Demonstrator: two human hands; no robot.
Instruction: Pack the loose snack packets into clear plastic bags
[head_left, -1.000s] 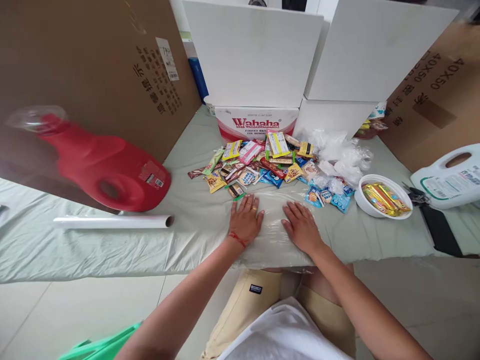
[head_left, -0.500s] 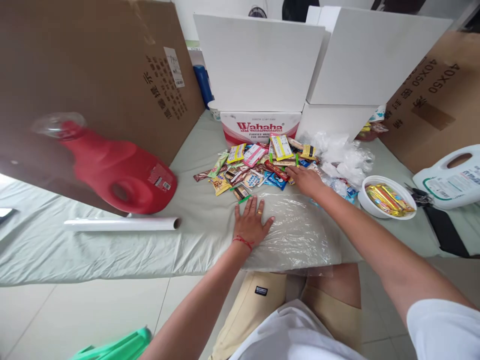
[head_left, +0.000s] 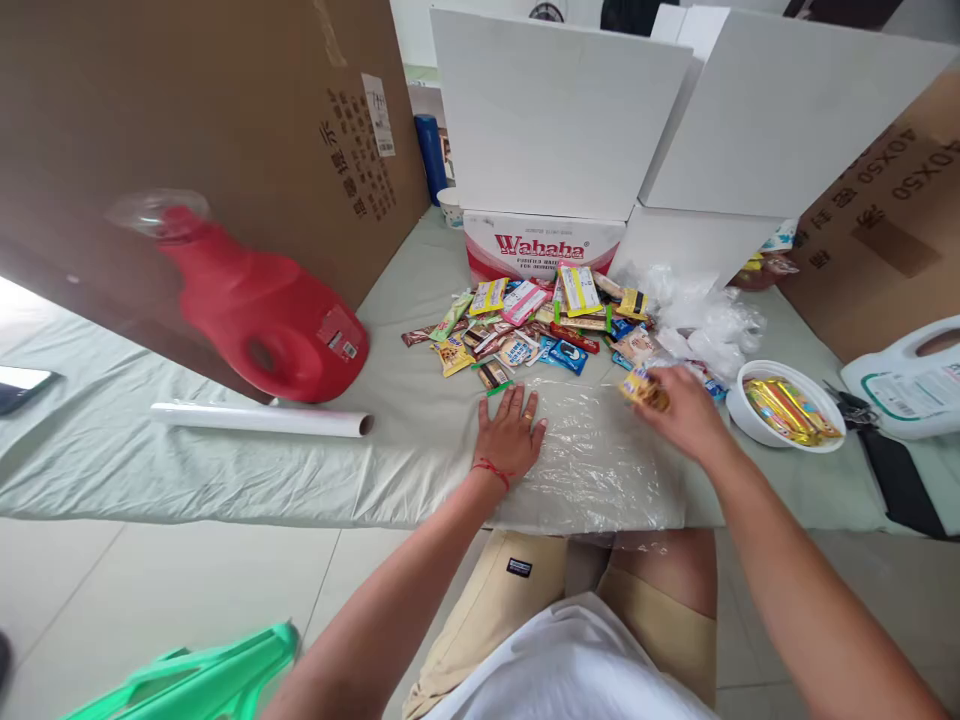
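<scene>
My left hand [head_left: 508,440] lies flat, fingers spread, on the left edge of a clear plastic sheet or bag [head_left: 592,460] at the table's front. In my right hand [head_left: 686,410] is a small yellow snack packet [head_left: 643,388], held above the plastic's right side. Beyond both hands is a heap of wrapped snacks [head_left: 517,320] in many colours. A green-edged packet [head_left: 493,377] lies just past my left fingertips, and a blue packet [head_left: 564,355] sits at the heap's front.
Crumpled clear bags [head_left: 705,315] lie right of the heap. A white bowl [head_left: 750,425] holds yellow-wrapped sticks, beside a white jug [head_left: 911,385]. At left are a red jug [head_left: 277,310] and a white roll [head_left: 255,420]. A Wahaha box [head_left: 544,245] stands behind the heap.
My right hand has drawn back from the heap toward the right and nearer me, now with a yellow packet in its fingers. My left hand stays on the plastic. The camera view has shifted slightly.
</scene>
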